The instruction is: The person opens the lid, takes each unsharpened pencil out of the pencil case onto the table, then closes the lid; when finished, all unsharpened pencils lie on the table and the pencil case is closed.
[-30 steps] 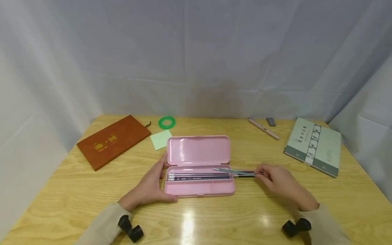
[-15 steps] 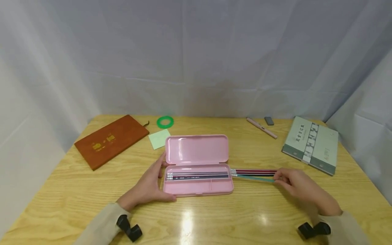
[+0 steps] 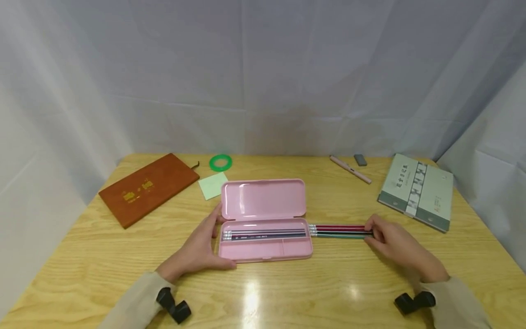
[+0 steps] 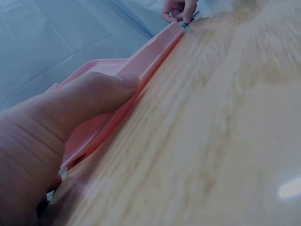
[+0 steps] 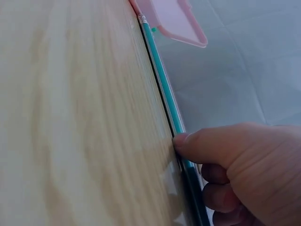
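Note:
A pink pencil case (image 3: 265, 255) lies with its lid folded back, several dark pencils (image 3: 267, 236) in its rear compartment. My left hand (image 3: 197, 249) grips the case's left end, thumb along the front wall and fingers behind. To the right of the case, several red and dark pencils (image 3: 341, 227) lie side by side, eraser ends close to its right wall. At the front of that row is a teal pencil (image 5: 162, 75). My right hand (image 3: 396, 246) pinches it near its dark far end, thumb on the near side.
A brown notebook (image 3: 149, 189), a green tape ring (image 3: 220, 162) and pale green sticky notes (image 3: 213, 185) lie at the left. At the back right are a pink pen (image 3: 350, 169), a grey eraser (image 3: 360, 160) and a green-grey notebook (image 3: 417, 192). A pale curtain (image 3: 263, 91) hangs behind the table.
My right hand has carried the teal pencil rightward from over the case and laid it down alongside the other pencils. The left hand has stayed on the case.

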`<state>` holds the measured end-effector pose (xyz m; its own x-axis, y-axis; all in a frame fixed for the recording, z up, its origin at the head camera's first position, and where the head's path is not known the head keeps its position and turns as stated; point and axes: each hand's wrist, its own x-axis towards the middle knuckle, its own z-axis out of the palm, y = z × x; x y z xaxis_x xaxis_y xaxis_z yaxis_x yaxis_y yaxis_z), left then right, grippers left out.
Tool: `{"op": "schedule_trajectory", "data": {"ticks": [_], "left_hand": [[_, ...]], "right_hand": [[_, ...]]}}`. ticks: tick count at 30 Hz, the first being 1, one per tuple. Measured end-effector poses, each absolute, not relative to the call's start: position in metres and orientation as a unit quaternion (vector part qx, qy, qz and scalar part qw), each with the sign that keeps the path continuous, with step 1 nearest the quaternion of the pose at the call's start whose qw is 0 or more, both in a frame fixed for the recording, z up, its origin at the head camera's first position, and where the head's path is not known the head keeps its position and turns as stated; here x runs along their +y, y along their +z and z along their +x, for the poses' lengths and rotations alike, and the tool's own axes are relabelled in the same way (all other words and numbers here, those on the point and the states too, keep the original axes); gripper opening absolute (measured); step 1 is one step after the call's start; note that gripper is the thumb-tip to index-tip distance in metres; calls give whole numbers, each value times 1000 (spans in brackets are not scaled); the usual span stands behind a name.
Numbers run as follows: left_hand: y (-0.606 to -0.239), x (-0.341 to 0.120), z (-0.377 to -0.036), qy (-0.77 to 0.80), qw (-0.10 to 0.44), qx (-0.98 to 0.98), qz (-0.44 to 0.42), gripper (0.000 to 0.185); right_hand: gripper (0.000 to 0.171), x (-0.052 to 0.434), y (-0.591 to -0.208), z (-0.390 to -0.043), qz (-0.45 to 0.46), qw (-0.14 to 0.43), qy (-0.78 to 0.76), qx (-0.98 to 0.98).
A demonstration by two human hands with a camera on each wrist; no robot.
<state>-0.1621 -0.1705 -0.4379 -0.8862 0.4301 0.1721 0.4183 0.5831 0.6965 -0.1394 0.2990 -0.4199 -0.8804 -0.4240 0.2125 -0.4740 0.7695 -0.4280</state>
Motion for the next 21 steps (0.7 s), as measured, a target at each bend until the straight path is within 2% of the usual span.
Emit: {"op": "schedule_trajectory", "data": {"ticks": [7,12,21], "left_hand": [[-437,-170,-162,389,8,889,240,142],[-436,-172,-161,395,11,887,239,141],[-437,-172,-162,403,17,883,238,142]], "right_hand": [[22,279,-414,-152,243,23,240,-940],[19,248,-410,-167,268,8,251,-930],[8,183,-408,-189,361,32,245,-899]]}}
